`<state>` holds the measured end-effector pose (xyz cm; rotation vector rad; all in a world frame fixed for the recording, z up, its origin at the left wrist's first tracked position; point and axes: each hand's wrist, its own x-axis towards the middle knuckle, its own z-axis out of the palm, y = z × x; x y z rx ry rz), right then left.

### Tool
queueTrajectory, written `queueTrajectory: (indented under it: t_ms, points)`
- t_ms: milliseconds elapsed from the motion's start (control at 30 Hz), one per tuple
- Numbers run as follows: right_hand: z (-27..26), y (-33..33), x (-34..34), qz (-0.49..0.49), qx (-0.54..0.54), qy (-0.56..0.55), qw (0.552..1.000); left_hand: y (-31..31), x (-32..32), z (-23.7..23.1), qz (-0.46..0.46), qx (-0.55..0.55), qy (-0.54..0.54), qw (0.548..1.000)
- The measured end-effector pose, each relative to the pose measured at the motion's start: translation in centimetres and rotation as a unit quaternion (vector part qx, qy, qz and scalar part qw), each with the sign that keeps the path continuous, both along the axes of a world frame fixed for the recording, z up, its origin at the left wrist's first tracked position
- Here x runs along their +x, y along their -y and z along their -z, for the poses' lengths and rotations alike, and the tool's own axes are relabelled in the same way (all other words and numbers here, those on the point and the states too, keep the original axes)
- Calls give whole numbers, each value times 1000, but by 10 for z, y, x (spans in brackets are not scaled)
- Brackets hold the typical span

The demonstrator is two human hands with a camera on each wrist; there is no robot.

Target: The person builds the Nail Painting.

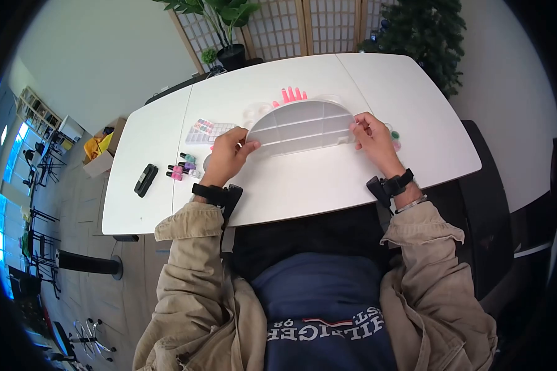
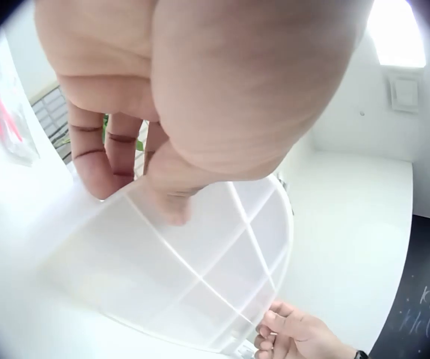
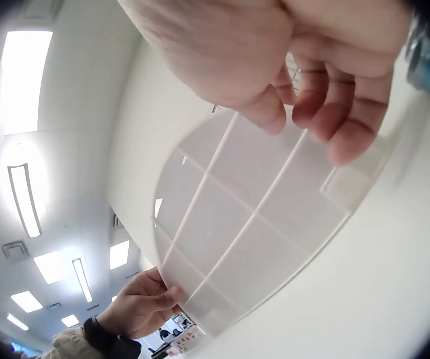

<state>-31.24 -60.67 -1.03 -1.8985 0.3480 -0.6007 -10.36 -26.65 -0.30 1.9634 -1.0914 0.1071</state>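
A translucent, half-round panel [image 1: 303, 128] with thin ribs dividing it into sections is tilted up over the white table. My left hand [image 1: 228, 156] pinches its left end, thumb on the near face and fingers behind. At the opposite end my right hand [image 1: 375, 142] pinches the edge between thumb and fingers. In the right wrist view the ribbed panel [image 3: 237, 198] spans between both hands, with a small rectangular tab near the right fingers. Behind its curved top, pink finger-shaped pieces [image 1: 293, 94] stick up, their lower parts hidden.
Several small nail polish bottles [image 1: 185, 166] stand left of the left hand, near a black oblong object [image 1: 146, 180]. A white compartment tray [image 1: 195, 137] with a colourful sheet [image 1: 204, 126] lies farther back. Small green discs [image 1: 395, 135] lie beside the right hand on the white table [image 1: 424, 142].
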Motion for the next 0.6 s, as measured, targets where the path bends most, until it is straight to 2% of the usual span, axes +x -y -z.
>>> queueTrajectory:
  t_ms: [200,500,600]
  points:
    - [-1,-4,-2,24,-79,26,996,1,-1,2,-38,8,-19,999]
    - [0,-8,1,37,-56,61,996,2,0,0,-48,40,-20,998]
    - [-4,-5,-1,33,-83,25,996,3,-5,-9,-62,69,-54,994]
